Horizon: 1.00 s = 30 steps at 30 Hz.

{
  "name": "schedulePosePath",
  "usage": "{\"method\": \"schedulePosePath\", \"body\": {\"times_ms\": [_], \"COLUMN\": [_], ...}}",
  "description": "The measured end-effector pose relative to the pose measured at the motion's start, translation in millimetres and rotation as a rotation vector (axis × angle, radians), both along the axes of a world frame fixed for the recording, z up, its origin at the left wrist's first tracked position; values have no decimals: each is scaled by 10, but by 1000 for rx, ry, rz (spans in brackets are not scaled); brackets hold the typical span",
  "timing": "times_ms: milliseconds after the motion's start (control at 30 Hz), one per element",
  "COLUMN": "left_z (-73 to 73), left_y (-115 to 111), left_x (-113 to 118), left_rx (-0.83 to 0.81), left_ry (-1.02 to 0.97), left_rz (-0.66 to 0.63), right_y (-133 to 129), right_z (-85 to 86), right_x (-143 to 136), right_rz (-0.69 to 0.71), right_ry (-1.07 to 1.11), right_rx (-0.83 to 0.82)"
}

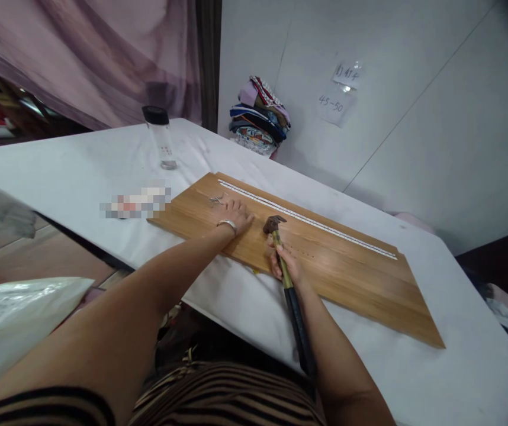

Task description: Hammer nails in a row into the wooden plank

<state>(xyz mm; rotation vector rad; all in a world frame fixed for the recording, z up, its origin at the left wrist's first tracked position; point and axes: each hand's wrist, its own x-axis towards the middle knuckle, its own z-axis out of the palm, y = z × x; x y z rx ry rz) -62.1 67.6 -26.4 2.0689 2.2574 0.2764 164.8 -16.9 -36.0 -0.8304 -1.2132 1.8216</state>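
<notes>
My left hand (235,214), with a silver bracelet at its wrist, lies palm down with fingers outstretched on a wooden board (351,272). Just beyond its fingertips is a small heap of nails (216,199). In my right hand (288,266) is a claw hammer (293,313), gripped partway along its yellow and black handle. The rusty hammer head points away from me, over the board. A row of small dark marks shows on the wood right of the hammer. Two thin white strips (307,219) run along the board's far side.
The board rests on a white-covered table (209,296). Left of it are a clear bottle (160,139) with a black lid and a blurred-out item (138,201). Folded clothes (260,118) are stacked by the wall, which bears handwritten paper notes (337,105). A plastic bag (18,313) lies at lower left.
</notes>
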Motion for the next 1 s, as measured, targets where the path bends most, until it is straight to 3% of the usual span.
{"method": "schedulePosePath", "body": {"times_ms": [1000], "left_z": [6], "left_y": [-4], "left_x": [-5], "left_rx": [-18], "left_ry": [7], "left_rz": [2], "right_y": [-24], "right_z": [51], "right_x": [-5], "right_rz": [-7], "right_ry": [-23], "right_rx": [12]}}
